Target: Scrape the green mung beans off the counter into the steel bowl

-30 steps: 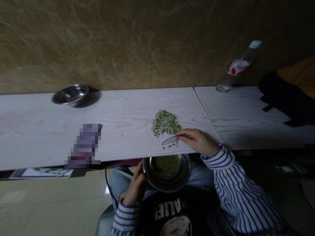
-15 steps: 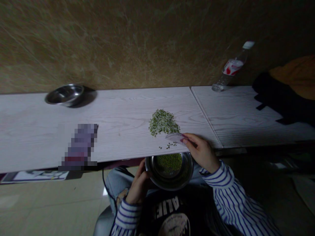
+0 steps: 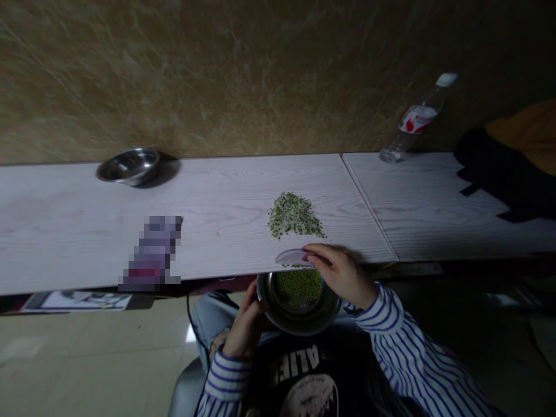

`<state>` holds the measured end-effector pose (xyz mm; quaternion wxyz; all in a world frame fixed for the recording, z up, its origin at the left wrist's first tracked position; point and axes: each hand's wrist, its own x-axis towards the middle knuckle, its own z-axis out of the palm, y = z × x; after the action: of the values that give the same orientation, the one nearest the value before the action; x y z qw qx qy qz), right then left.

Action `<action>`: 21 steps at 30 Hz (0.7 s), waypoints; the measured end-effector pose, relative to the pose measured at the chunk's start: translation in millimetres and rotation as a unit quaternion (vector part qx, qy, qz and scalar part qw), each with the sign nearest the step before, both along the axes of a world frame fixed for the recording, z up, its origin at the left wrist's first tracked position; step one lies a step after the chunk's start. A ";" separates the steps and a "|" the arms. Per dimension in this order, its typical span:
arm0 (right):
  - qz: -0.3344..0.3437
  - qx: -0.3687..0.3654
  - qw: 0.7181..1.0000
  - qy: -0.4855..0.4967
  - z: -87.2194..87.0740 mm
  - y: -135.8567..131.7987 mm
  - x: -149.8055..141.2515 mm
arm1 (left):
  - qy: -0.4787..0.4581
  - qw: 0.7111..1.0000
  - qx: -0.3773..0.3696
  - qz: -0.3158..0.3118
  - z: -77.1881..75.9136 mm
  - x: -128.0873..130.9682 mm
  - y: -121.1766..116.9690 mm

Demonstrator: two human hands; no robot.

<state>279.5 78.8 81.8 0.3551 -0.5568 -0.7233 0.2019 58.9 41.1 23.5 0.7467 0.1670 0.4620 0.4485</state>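
Note:
My left hand (image 3: pixel 244 325) grips the left rim of a steel bowl (image 3: pixel 299 325) held just under the table's front edge. Small green beans, which look like mung beans (image 3: pixel 302 285), cover the bowl's bottom. Between the thumb and fingers of my right hand (image 3: pixel 345 277) is a thin, translucent purplish piece with a curved edge (image 3: pixel 290 256). It rests near the table edge, with a few beans along its lower side. Beyond it a pile of green beans mixed with white grains (image 3: pixel 293 217) lies spread on the table.
A second steel bowl (image 3: pixel 130 168) stands tilted-looking at the back left. A blurred-out purple item (image 3: pixel 152 252) lies nearer the front. At the back right are a plastic bottle (image 3: pixel 417 120) and a black and orange cloth item (image 3: pixel 490 156). The whitish table (image 3: pixel 221 202) meets a marbled wall.
My right hand has drawn the purplish piece toward the table edge and slightly left, bringing a few beans along. My left hand keeps the bowl in place. The view has shifted slightly left.

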 end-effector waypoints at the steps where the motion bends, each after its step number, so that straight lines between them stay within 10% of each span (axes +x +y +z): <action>1: 0.009 0.000 1.000 -0.003 1.2 0.2 0.3 | -0.001 1.000 0.001 0.003 -0.1 -0.6 -0.3; 10: 0.044 -0.027 0.999 0.005 10.9 -6.3 0.9 | -0.001 1.000 0.004 0.015 1.8 -1.9 -4.9; 21: -0.072 -0.020 0.989 0.127 -1.0 -16.6 29.5 | 0.054 0.996 -0.002 0.074 -12.6 -13.4 -18.5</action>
<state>309.0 62.1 80.8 0.4460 -0.5844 -0.6264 0.2593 45.6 22.6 10.9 0.6858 0.1546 0.5132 0.4923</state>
